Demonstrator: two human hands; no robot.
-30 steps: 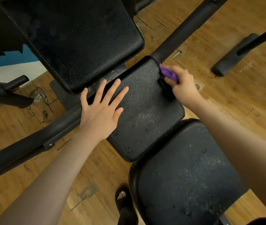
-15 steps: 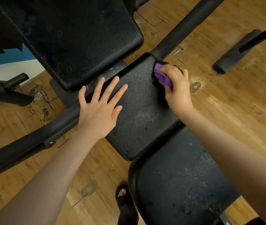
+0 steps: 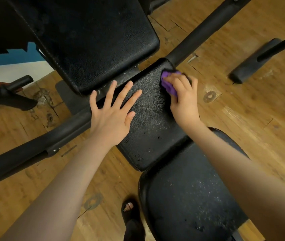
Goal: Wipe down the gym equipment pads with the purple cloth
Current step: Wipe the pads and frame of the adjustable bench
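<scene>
Head view: the right hand [image 3: 184, 100] has its grip curled over the bunched purple cloth [image 3: 168, 84], pressing it flat against the middle pad [image 3: 148, 122] near that pad's one o'clock corner. The left hand [image 3: 111, 112] lies released, fingers spread and straight, palm down on the same pad's nine o'clock edge. The cloth looks soft, light and easily wadded, so I'd judge it best held as a bundle under the fingers. The pad is black, pebbled vinyl, probably firm and a little slick, with pale specks and dark drops toward five o'clock. A larger back pad [image 3: 93, 40] sits at eleven o'clock; the speckled seat pad [image 3: 190, 197] sits at five o'clock, above a wooden floor [image 3: 242, 119].
</scene>
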